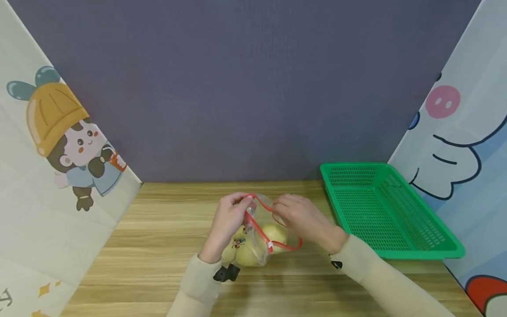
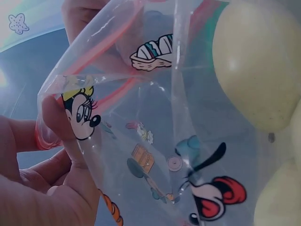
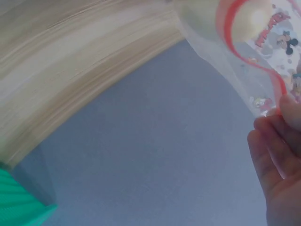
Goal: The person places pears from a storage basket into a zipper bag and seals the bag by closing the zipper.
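Note:
A clear zip bag [image 1: 259, 253] with a red zip strip and printed cartoon figures sits on the wooden table, its mouth spread apart. Inside lie several pale yellow round fruits [image 1: 275, 233], seen large through the plastic in the left wrist view. My left hand [image 1: 229, 216] pinches the bag's rim at the left of the mouth, thumb and fingers on the red strip. At the rim's far right, my right hand [image 1: 301, 216] pinches the strip between thumb and fingers, plain in the right wrist view. A white-and-red zip slider [image 1: 270, 246] hangs at the near side of the mouth.
A green plastic basket [image 1: 372, 211] with perforated sides stands at the right of the table [image 1: 158, 246]. Behind the table rises a dark grey wall [image 1: 253, 97]. Panels with cartoon prints flank both sides.

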{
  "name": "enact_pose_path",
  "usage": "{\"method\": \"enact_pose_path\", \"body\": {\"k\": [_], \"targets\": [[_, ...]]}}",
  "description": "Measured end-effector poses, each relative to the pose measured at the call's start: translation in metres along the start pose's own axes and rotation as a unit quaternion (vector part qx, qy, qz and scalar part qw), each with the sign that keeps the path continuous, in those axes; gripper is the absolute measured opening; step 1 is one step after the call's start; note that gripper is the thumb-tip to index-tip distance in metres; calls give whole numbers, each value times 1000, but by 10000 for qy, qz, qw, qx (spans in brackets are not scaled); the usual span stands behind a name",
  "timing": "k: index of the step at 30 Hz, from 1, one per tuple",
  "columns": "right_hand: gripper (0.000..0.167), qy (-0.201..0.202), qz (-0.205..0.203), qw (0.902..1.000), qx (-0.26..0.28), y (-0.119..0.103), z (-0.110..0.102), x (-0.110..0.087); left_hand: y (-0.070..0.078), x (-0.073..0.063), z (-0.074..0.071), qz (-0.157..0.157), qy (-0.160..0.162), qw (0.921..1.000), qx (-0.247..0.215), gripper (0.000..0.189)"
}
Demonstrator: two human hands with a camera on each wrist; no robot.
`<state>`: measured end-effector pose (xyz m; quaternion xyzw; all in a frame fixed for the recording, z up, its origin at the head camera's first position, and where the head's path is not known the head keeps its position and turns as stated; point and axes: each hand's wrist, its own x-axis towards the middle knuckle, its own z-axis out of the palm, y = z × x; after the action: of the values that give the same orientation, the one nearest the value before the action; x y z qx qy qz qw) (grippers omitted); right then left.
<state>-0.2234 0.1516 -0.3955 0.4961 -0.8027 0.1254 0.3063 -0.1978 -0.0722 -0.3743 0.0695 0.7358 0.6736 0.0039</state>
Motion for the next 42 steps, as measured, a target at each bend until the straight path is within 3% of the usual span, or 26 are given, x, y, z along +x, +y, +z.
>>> {"method": "enact_pose_path", "body": {"k": [13,21,30,36,42], "targets": [[18,142,568,9964,617,5,-9,-2,5,0,-1,68,-50,9997,210,22],[22,407,957,9892,1031,6,-16,-4,7,1,-3,200,-14,9983,541,21],[20,449,1554,9777,1342,4,-27,-3,6,0,-12,368,-38,9976,589,22],[15,725,1905,9704,1292,5,-33,0,6,0,-17,501,-274,9965,611,27],[11,868,2218,9633,1234,6,-39,2,5,-7,-25,696,-479,9892,1199,30]]}}
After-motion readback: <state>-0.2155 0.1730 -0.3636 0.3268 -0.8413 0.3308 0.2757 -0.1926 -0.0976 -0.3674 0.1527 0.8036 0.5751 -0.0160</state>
